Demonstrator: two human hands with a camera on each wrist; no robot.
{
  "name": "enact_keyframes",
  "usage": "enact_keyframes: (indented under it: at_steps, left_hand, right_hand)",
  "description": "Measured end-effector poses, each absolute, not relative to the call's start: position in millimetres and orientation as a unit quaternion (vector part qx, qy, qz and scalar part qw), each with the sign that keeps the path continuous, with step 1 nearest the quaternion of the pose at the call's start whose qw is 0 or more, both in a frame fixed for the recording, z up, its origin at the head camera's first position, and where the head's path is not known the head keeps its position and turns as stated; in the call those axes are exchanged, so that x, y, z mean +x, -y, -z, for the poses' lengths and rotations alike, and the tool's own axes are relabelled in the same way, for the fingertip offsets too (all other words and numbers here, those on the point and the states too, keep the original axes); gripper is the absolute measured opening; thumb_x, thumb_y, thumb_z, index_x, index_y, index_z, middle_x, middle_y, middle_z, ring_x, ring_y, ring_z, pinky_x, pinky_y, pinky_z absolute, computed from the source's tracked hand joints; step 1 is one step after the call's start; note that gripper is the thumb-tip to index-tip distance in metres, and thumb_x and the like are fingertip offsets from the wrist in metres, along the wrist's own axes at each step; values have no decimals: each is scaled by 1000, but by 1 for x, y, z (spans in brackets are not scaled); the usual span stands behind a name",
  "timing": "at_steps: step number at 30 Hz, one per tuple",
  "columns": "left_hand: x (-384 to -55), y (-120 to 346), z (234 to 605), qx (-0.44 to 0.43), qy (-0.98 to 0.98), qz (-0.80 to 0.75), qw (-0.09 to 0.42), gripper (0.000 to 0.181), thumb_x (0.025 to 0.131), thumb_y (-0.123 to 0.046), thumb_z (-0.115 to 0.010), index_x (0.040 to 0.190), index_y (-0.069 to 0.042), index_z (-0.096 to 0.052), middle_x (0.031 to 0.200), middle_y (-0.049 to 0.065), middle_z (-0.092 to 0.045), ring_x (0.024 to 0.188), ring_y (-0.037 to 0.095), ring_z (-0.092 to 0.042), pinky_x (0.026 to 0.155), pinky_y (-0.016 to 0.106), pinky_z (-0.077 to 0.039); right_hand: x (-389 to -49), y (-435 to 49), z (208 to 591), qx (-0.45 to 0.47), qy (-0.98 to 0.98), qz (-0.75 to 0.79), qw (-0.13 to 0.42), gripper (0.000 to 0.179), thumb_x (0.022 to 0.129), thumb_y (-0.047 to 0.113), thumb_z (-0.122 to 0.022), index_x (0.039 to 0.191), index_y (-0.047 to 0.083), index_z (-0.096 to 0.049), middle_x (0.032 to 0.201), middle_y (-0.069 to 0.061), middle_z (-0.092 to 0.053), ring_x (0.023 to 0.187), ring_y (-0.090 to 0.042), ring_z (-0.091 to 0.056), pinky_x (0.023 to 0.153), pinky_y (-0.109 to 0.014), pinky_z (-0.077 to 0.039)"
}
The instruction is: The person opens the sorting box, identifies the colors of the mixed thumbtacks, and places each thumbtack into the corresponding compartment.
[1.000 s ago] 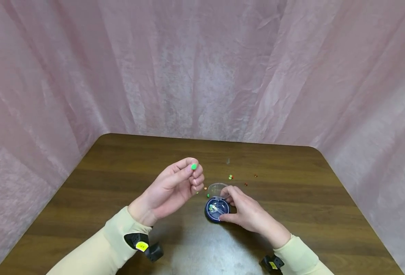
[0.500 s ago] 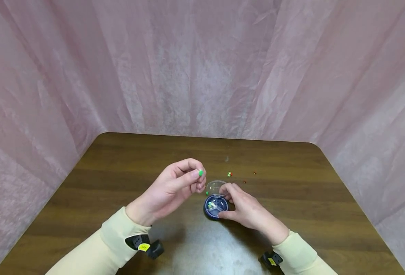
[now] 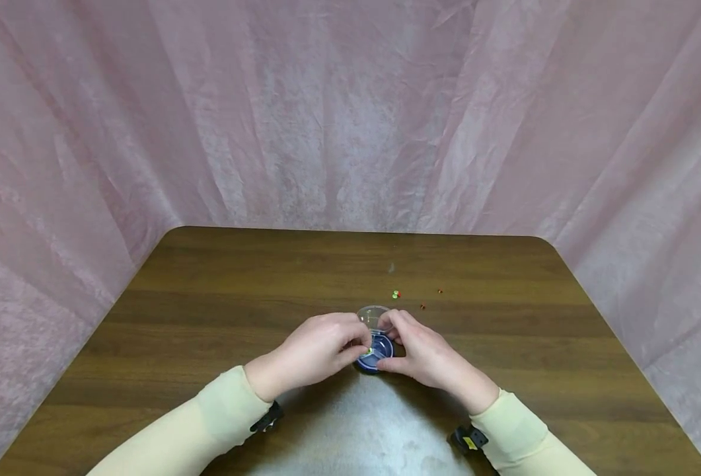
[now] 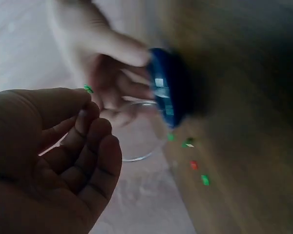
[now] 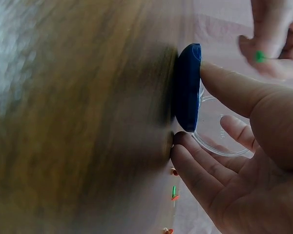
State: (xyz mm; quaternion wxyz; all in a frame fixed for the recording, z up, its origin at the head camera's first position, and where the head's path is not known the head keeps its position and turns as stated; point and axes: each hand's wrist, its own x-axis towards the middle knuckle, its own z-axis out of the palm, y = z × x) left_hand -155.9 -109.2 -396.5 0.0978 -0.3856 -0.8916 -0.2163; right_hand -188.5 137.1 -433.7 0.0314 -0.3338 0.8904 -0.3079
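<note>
A round dark-blue case (image 3: 381, 352) with inner dividers sits on the table, its clear round lid (image 3: 371, 318) raised on the far side. My left hand (image 3: 320, 349) is over the case's left part. Between thumb and index finger it pinches a small green disc-like piece (image 4: 88, 89). My right hand (image 3: 427, 360) holds the case from the right, thumb on the rim (image 5: 200, 66) and fingers curved round behind by the lid. In the head view, my left fingers partly cover the case's inside, where a bit of green shows beside the fingertips.
Beyond the case lie small green and red pieces (image 3: 396, 295). Tiny reddish pieces (image 3: 423, 307) are scattered farther right. A small pale bit (image 3: 392, 268) lies toward the back of the brown wooden table (image 3: 255, 277). Pink curtains (image 3: 350, 132) hang behind and at both sides.
My left hand has turned palm-down and moved right and down from beside the case to over it, still pinching the green piece. My right hand stays on the case.
</note>
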Motion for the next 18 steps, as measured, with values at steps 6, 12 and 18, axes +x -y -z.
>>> enact_keyframes:
  at_steps: [6,12,18]
  left_hand:
    - [-161,102,418,-408,896,102,143,18,98,-14,-86,86,-22,-75,82,-8,-59,74,10,-54,70,25,-53]
    - [-164,93,424,-408,897,46,162,16,97,-17,-87,84,-21,-78,80,-8,-60,72,11,-55,64,25,-52]
    - [-167,88,428,-425,886,0,187,16,93,-16,-89,82,-22,-79,77,-7,-59,69,9,-56,61,25,-51]
  right_hand:
    - [-189,-137,432,-328,-893,304,44,54,92,27,-95,131,14,-59,122,-2,-62,113,-22,-68,95,-42,-59]
    - [-189,-138,432,-327,-894,302,44,55,92,27,-95,131,15,-59,122,-3,-62,113,-22,-68,95,-43,-59]
    - [-189,-138,432,-325,-894,304,43,55,91,27,-95,132,15,-59,123,-3,-62,114,-22,-68,96,-43,-58]
